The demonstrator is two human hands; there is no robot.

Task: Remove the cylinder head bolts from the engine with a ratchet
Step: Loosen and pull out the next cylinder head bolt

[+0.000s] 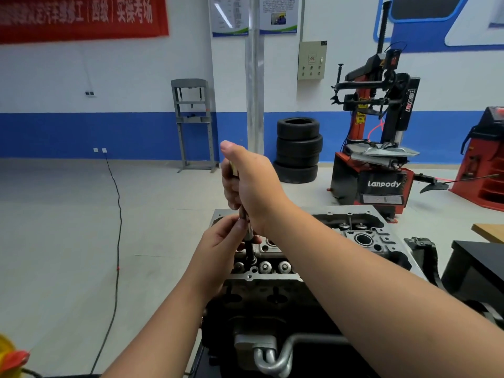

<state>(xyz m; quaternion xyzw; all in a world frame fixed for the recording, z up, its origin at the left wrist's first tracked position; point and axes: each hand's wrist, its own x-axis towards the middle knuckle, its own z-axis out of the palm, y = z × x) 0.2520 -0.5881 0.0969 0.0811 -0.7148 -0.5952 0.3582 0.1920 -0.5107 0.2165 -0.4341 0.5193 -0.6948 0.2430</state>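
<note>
The engine stands low in the middle, its grey cylinder head (362, 238) facing up. A ratchet with a dark extension shaft (249, 251) stands nearly upright on the head's near left part. My right hand (245, 181) grips the tool's handle at the top, thumb raised. Just below it, my left hand (221, 241) pinches the shaft with fingers and thumb. The socket end meets the head next to a row of round valve caps (266, 267). The bolt under the socket is hidden.
A tyre changer (379, 148) and a stack of tyres (298, 150) stand behind the engine. A grey press frame (194, 124) is against the far wall. A black cable (117, 241) runs across the floor at left. A dark bench (480, 266) stands at right.
</note>
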